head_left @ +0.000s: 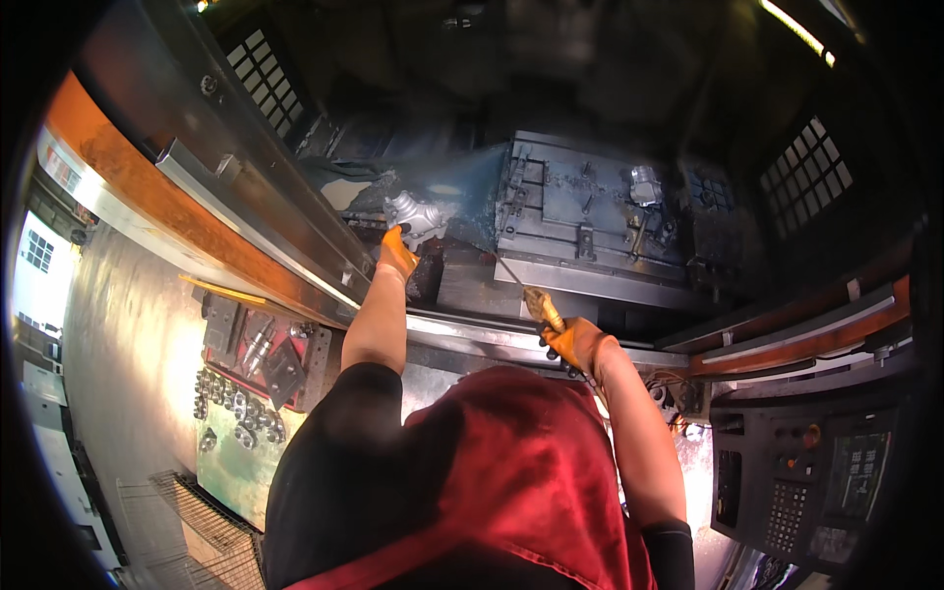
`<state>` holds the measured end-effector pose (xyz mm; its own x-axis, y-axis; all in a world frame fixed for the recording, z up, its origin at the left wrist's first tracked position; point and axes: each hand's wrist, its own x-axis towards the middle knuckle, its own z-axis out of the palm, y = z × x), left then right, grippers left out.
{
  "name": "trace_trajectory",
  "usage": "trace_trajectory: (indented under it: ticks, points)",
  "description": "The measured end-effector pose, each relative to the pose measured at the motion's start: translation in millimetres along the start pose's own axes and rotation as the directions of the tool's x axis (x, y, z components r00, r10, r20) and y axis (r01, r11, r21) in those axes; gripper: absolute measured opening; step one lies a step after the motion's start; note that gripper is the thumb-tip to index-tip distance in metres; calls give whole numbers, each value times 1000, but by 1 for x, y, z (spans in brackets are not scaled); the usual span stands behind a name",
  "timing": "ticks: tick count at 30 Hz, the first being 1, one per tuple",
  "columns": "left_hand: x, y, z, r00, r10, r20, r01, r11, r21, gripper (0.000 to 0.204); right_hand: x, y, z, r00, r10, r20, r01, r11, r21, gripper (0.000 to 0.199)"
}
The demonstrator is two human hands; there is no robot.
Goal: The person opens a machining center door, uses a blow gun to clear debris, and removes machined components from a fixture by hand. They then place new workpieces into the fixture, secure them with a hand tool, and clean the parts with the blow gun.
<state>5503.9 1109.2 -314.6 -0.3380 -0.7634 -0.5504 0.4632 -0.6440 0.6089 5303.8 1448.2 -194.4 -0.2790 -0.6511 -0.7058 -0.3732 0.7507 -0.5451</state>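
- fingers of the left hand (pixel 397 256) bent round a silver metal part (pixel 417 213), upper left of centre
- right hand (pixel 578 344) wrapped round a yellow nozzle gun (pixel 543 307), right of centre

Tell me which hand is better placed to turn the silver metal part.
Left, most likely: the left hand has hold of the silver metal part, while the right hand is apart from it, occupied with a yellow nozzle tool.

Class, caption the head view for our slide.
Gloved work at a machine: left hand on a silvery metal part, right hand gripping a thin-nozzled yellow gun.
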Motion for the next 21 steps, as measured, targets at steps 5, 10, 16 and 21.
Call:
trace_trajectory:
  ticks: [5, 10, 16, 21]
  points:
    - [-7, -1, 5, 1000, -9, 1, 9, 987, 160, 18, 22, 12, 4, 979, -192, -62, 185, 977, -102, 34]
    - [-1, -6, -5, 991, -124, 50, 114, 980, 161, 16, 23, -14, 2, 990, -138, 0, 138, 990, -17, 41]
    - [5, -18, -28, 956, -165, 243, 170, 985, -1, 29, 20, -45, 2, 996, -67, -67, 58, 991, -123, 46]
    - [-40, -8, 14, 885, -111, 452, 163, 984, -77, 37, 42, 36, -2, 942, -222, -250, 273, 943, 190, 23]
